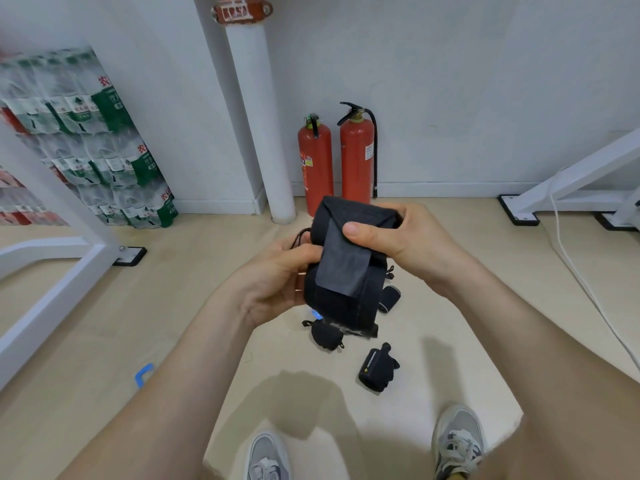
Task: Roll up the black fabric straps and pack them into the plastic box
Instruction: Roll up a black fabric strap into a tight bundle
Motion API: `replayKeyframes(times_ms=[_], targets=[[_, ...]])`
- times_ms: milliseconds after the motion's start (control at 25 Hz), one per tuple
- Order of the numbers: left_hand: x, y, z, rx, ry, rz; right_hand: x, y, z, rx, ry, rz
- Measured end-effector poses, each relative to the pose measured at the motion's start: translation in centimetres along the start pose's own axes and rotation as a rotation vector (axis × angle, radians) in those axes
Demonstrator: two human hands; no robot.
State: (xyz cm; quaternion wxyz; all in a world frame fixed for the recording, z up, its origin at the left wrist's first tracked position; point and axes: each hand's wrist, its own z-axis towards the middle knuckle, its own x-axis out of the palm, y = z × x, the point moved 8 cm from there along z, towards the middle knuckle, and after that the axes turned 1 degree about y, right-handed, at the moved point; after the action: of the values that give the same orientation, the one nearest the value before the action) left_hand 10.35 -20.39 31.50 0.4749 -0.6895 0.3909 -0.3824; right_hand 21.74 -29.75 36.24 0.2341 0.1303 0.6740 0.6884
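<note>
Pale beige floor (104,306), white wall behind w/ a white pipe (256,116) and 2 red extinguishers (315,161). Shrink-wrapped water bottle packs (86,133) are stacked far left, and white frame legs (52,271) stand on both sides. The black strap (346,306) is up at chest height between your hands, hiding part of the floor below. Your left hand (273,275) curls round its left side. Your right hand (391,237) grips the top, thumb on the grey patch. 3 rolled straps (377,370) lie on the floor by your shoes (457,438).
</note>
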Motion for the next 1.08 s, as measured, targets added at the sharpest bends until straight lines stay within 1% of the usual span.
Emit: replayKeyframes(times_ms=[80,120,200,240,360,440,480,600,720,800,880,920,960,1000,1040,1080], targets=[[0.4,0.4,0.0,-0.017,0.018,-0.059,0.0,0.3,-0.1,-0.030,-0.017,-0.013],[0.5,0.5,0.1,-0.016,0.039,-0.038,0.3,0.4,-0.2,-0.039,-0.010,-0.040],[0.9,-0.1,0.2,0.037,0.065,0.117,0.9,0.3,-0.4,-0.027,0.010,-0.049],[1.1,-0.7,0.2,0.088,0.060,0.204,1.1,0.2,-0.5,-0.013,0.017,0.002],[1.1,-2.8,-0.1,0.288,-0.063,0.384,1.1,0.3,-0.9,0.052,0.037,0.215],[1.2,-2.6,0.1,0.342,-0.133,0.531,1.0,0.1,-0.8,0.109,0.011,0.286],[1.6,-2.0,0.0,0.325,-0.142,0.582,0.8,-0.2,-0.7,0.127,-0.028,0.313],[1.5,0.0,0.5,0.207,-0.080,0.507,0.1,0.0,-0.4,0.098,-0.107,0.265],[-0.6,0.2,0.8,0.105,-0.097,0.690,-0.5,-0.6,-0.4,0.141,-0.118,0.203],[-2.0,0.0,0.7,0.065,-0.127,0.726,-0.6,-1.0,-0.4,0.176,-0.101,0.241],[-2.3,0.1,0.6,0.033,-0.103,0.838,-0.9,-0.8,-0.4,0.157,-0.104,0.264],[-2.5,-0.2,0.4,0.053,-0.140,0.848,-1.1,-0.6,-0.3,0.136,-0.121,0.245],[-3.1,-0.9,0.1,0.082,-0.228,0.747,-1.5,-0.4,-0.2,0.096,-0.138,0.206],[-4.1,-2.0,-0.4,0.133,-0.345,0.542,-1.7,0.0,-0.1,0.055,-0.156,0.160],[-4.7,-3.1,-1.1,0.214,-0.449,0.307,-1.8,0.2,0.0,0.019,-0.164,0.113],[-4.9,-4.2,-1.9,0.322,-0.509,0.155,-1.8,0.2,0.1,0.004,-0.168,0.061]])
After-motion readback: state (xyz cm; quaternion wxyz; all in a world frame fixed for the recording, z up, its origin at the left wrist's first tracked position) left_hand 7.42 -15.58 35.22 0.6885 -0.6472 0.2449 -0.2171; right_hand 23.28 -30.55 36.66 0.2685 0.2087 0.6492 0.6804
